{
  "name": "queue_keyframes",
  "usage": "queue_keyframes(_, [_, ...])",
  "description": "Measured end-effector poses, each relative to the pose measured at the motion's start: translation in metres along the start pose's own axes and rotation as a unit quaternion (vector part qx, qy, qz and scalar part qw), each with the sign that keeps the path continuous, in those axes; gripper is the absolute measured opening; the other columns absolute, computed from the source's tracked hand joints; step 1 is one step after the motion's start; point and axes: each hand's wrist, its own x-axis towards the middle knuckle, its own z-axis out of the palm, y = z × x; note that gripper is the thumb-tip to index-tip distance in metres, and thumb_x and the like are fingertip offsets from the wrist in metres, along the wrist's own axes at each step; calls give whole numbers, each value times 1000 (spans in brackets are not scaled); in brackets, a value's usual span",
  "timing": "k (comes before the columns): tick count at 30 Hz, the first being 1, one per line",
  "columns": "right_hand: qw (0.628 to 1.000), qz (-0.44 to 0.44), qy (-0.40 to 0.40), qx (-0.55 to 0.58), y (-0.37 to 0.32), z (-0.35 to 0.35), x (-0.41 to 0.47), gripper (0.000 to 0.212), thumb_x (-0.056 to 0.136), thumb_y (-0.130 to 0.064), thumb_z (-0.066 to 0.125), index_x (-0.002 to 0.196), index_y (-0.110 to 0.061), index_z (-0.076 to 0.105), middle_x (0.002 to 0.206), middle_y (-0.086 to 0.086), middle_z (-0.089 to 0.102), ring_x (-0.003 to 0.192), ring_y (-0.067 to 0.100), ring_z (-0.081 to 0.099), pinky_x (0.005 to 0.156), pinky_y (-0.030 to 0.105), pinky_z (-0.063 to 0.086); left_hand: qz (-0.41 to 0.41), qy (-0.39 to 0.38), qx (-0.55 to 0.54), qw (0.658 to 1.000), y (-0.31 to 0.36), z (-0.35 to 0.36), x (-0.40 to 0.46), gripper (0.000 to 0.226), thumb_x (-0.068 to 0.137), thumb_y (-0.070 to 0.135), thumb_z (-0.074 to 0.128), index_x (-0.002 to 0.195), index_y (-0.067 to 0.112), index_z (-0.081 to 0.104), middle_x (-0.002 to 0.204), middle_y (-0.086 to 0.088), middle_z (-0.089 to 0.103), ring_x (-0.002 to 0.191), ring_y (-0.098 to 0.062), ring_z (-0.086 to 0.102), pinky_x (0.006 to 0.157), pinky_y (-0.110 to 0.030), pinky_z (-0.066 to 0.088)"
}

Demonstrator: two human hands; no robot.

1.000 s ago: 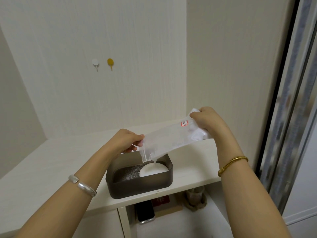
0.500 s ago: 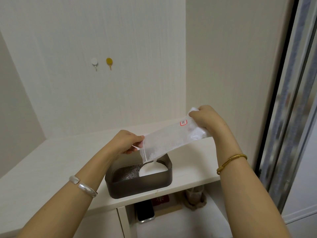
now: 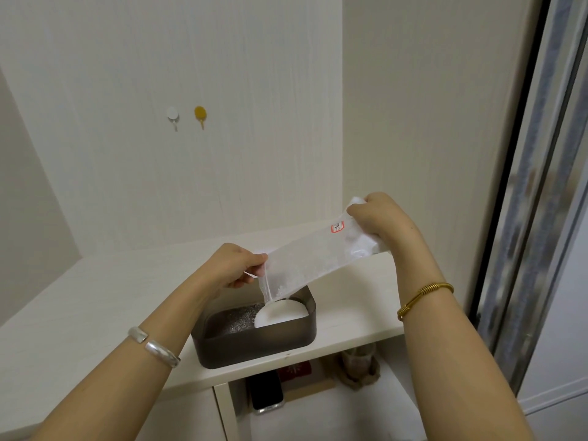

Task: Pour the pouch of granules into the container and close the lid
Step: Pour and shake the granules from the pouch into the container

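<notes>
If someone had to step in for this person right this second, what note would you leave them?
Left hand: pinches the open lower end of the pouch, over the container.
Right hand: grips the pouch's raised far end, so it slants down to the left.
Container: dark, open, near the front edge of the shelf. A white mound of granules fills its right part; the left part looks dark and speckled.
Done: much is poured.
Left: some granules remain in the pouch; empty it, then close the lid. No lid is in view.
</notes>
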Motion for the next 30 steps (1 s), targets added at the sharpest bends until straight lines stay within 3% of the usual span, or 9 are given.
queue_keyframes(30, [999,-10,4,-30,-8,-5,-3,26,88,-10,42,62,-12,38,62,3,41,52,17,38,45,25,27,-5,2,3,1000,3,6,-4,39,84,24,63,46,16,65,47,6,64,39,-8,50,45,-18,38])
